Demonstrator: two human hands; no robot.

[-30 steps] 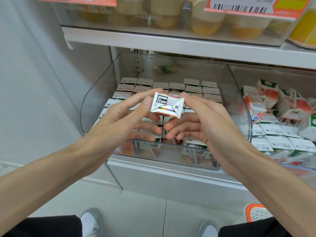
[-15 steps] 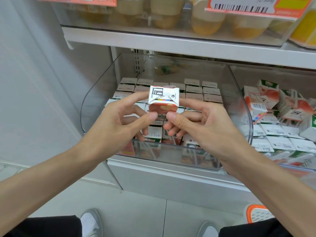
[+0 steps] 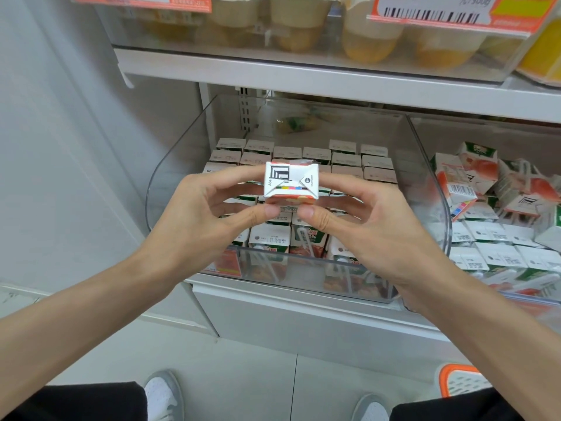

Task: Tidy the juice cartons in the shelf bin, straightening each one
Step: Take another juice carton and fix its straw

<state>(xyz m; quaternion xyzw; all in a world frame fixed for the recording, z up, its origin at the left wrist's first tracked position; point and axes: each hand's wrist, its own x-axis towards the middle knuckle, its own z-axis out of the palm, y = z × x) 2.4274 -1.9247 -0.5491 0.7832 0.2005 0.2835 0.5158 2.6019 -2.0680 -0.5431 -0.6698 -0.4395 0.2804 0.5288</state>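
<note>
Where both hands meet above the front of the clear bin [image 3: 170,177], one juice carton [image 3: 290,182] is pinched between them. Left hand [image 3: 200,226]: fingers curled, index finger on the carton's left side, thumb at its near lower edge. Right hand [image 3: 376,229]: same hold, mirrored on the right side. Carton: folded white end facing the camera, black line mark, small colour strip, red-orange print below. Rows of upright cartons [image 3: 346,161] stand in the bin beneath.

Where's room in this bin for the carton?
Bare strip between the back row and the rear wall of the bin. Other rows look packed; the middle hides behind the held carton, left hand and right hand. Neighbouring bin: jumbled, crowded.
</note>
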